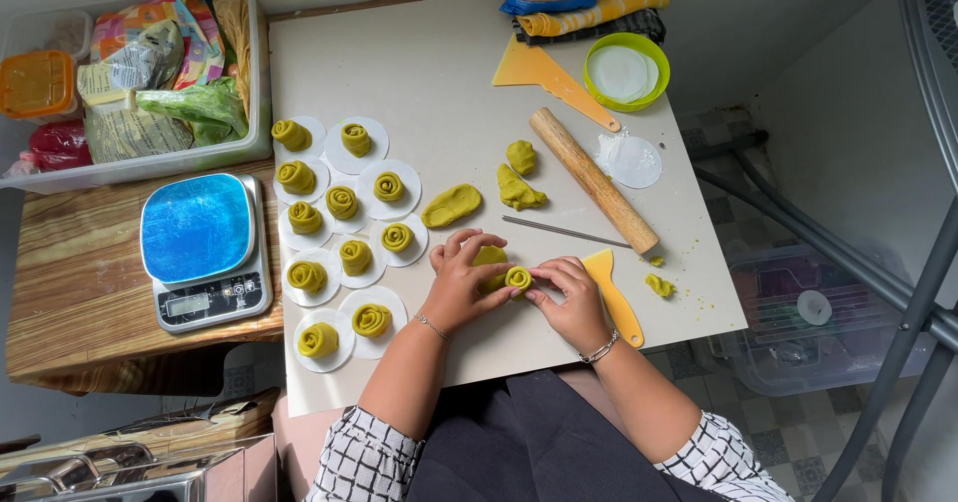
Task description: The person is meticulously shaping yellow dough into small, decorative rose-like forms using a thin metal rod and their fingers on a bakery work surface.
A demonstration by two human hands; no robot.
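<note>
While both hands meet at the near edge of the white table [419, 73]: left hand [461, 280] curled partly closed, fingertips pressing the left side of a green dough rose [518, 278]; right hand [569, 297] likewise half closed, thumb and forefinger pinching the same rose from the right. Rose held just above or on the table, which of the two impossible to tell, spiral face turned up toward the camera, rolled axis roughly upright. Flat piece of green dough [489, 255] just behind the rose, partly hidden under the left fingers. Left of the hands, eleven finished dough rolls on white paper rounds [371, 318], spirals up, laid in rough rows. Beyond the hands, a thin metal rod [564, 231] and a wooden rolling pin [593, 179], both lying diagonally, far-left to near-right. Yellow plastic scraper [616, 297] just right of the right hand. Blue-topped kitchen scale [203, 250] on the wooden stand at left.
</note>
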